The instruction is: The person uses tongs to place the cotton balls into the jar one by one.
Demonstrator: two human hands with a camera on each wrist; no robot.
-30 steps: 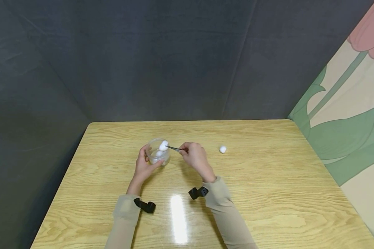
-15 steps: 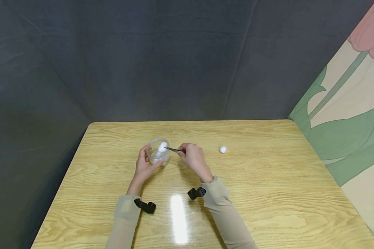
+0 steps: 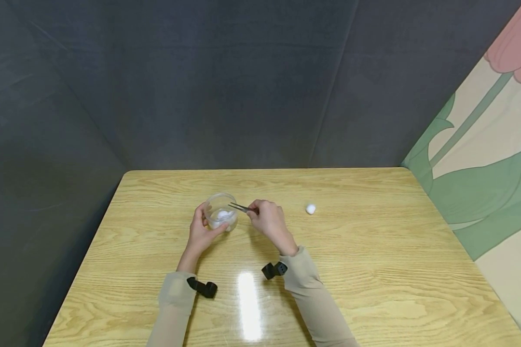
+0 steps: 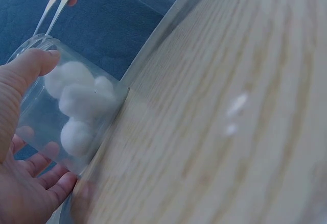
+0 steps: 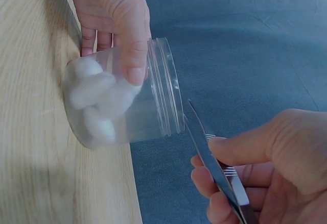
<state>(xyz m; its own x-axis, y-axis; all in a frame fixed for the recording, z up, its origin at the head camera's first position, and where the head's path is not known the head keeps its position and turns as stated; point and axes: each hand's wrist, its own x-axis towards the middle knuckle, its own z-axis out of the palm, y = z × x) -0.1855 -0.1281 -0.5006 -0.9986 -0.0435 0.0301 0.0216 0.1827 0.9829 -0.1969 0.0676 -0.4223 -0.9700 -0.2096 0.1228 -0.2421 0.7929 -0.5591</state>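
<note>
My left hand [image 3: 202, 231] grips a clear plastic jar [image 5: 145, 106] around its side, thumb in front and fingers behind. Several white cotton balls [image 4: 82, 99] lie in the lower part of the jar. The jar stands on the table, its mouth uncovered. In my right hand [image 3: 270, 221] a pair of metal tweezers [image 5: 212, 163] is pinched between thumb and fingers. Its tips are spread apart at the jar's rim, with nothing between them. One more cotton ball [image 3: 310, 208] lies on the table to the right of my right hand.
The wooden table [image 3: 373, 250] reaches out on both sides of my arms. A dark cloth [image 3: 226, 96] hangs behind its far edge and at the left. At the right is a curtain-like panel with a flower pattern [image 3: 495, 183].
A cotton ball held in the tweezers went down into the jar and was let go. The tweezer tips have parted. The left hand and jar have stayed in place.
</note>
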